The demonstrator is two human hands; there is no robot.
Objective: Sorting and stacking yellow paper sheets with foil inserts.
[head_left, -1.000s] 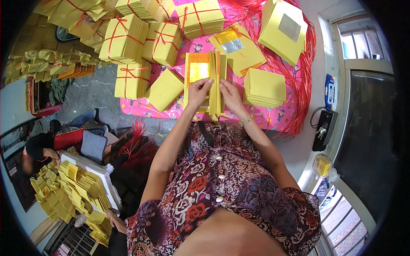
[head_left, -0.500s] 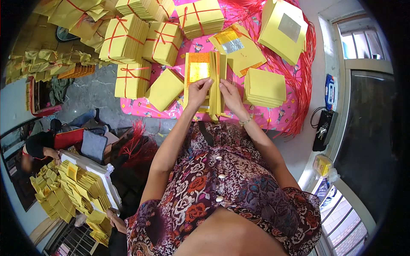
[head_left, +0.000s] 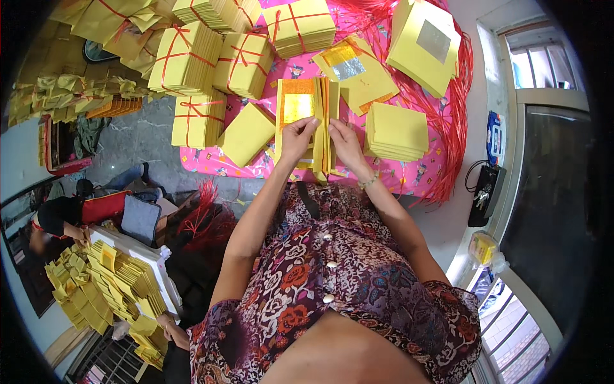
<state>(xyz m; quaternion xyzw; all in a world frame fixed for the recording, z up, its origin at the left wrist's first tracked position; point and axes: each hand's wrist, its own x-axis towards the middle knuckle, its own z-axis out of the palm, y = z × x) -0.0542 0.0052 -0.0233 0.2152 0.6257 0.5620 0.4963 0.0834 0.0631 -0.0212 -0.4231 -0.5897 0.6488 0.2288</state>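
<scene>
In front of me on the table, a stack of yellow joss paper (head_left: pixel 298 88) with an orange band and a shiny gold foil square stands partly fanned open. My left hand (head_left: pixel 297 138) is closed on the stack's left part, thumb and fingers pinching near the inner edge below the foil. Close beside it, my right hand (head_left: pixel 346 146) pinches the edges of the upright sheets on the right. How many sheets each hand grips is hidden by the fingers. Just right of my right hand sits a squared pile of yellow paper (head_left: pixel 398 128); a plain yellow block (head_left: pixel 247 134) lies slanted to the left.
Bundles tied with red string (head_left: pixel 185 57) are piled at the back left of the pink cloth (head_left: pixel 220 164). Red strands (head_left: pixel 455 137) hang along the right side, beside a tall yellow stack (head_left: pixel 412 61). At lower left, a co-worker's hand (head_left: pixel 174 329) touches a board of yellow papers.
My hands and the paper between them look almost unchanged. A person at the far left has shifted their head and arm slightly.
</scene>
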